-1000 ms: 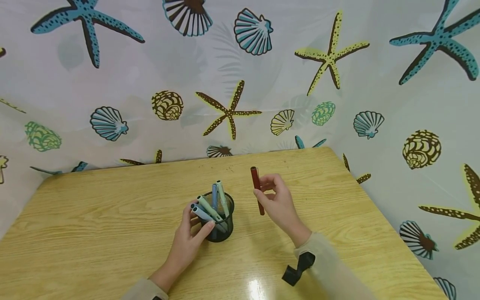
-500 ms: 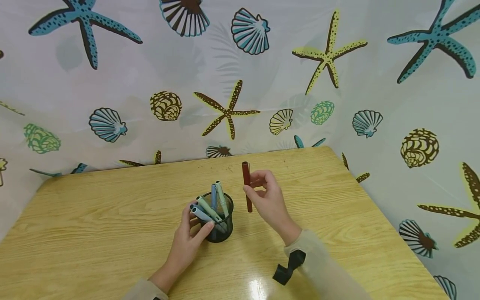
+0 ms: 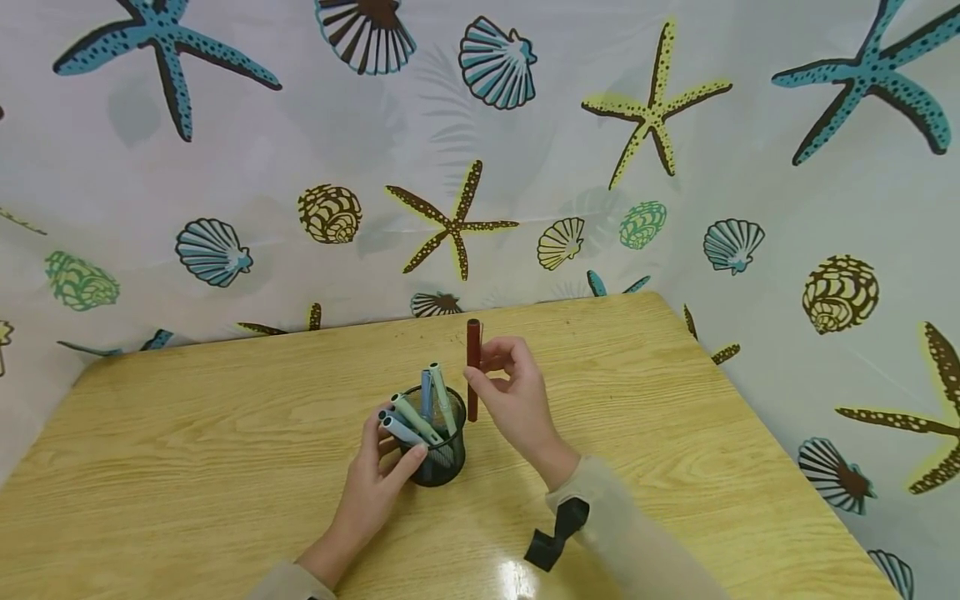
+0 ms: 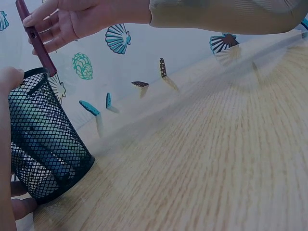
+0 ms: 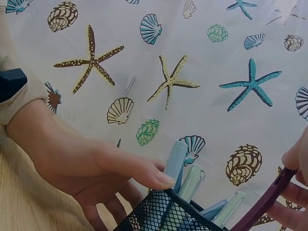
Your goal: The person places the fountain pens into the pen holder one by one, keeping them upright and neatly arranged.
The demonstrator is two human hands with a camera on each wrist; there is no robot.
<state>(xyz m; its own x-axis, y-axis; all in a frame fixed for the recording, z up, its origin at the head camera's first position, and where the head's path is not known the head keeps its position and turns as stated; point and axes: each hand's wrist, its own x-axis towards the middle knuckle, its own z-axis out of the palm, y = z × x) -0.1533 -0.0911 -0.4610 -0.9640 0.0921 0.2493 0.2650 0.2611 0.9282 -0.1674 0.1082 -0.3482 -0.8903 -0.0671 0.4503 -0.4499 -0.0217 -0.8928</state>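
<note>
A black mesh pen cup [image 3: 448,460] stands on the wooden table, holding several light green pens [image 3: 414,417] and blue pens [image 3: 427,393]. My left hand [image 3: 372,477] grips the cup from its left side, thumb at the near rim and fingers round the far side. Between the thumb and fingers of my right hand [image 3: 516,398] is a dark red pen [image 3: 473,343], pinched near its middle and held almost upright. Its lower end is right at the cup's right rim; in the left wrist view that end [image 4: 49,69] overlaps the top of the mesh.
The wooden table [image 3: 225,433] reaches back to a white cloth [image 3: 270,158] printed with shells and starfish, which also runs along the right side. A black strap [image 3: 558,533] hangs from the right sleeve.
My right hand has moved left with the dark red pen, from well right of the cup to beside its rim, and the pen has become more upright. The left hand and cup stay put.
</note>
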